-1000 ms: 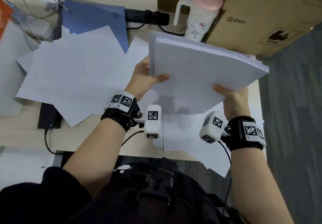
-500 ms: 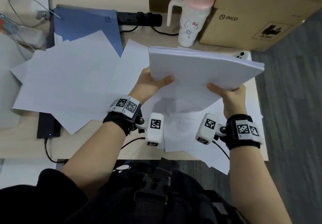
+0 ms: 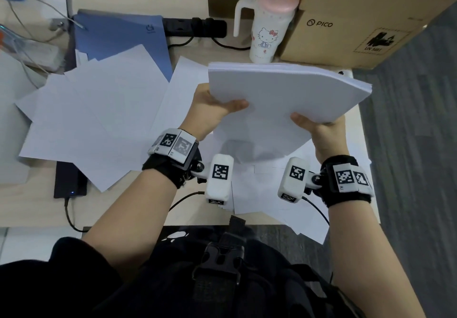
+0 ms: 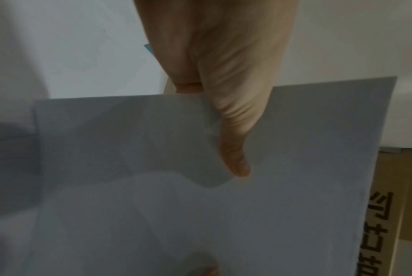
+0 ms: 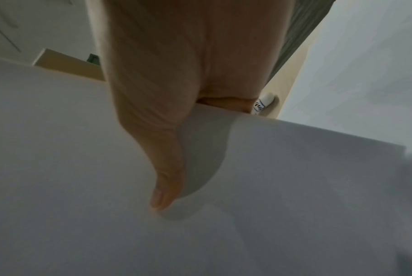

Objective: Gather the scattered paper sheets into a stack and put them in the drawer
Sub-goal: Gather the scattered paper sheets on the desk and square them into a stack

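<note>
A thick stack of white paper is held above the desk, tilted, with both hands on its near edges. My left hand grips the stack's left edge, thumb on top and fingers hidden underneath. My right hand grips the near right edge the same way. The left wrist view shows the left thumb pressed on the top sheet. In the right wrist view the right thumb lies on the stack. Loose sheets lie scattered on the desk's left, and more sheets lie under the stack. No drawer is in view.
A blue folder, a power strip and a cartoon-cat tumbler stand at the back. A large cardboard box fills the back right. A black device lies at the desk's front left. Grey carpet is to the right.
The stack has come down and toward me, with both hands still gripping it. The head view has shifted a little.
</note>
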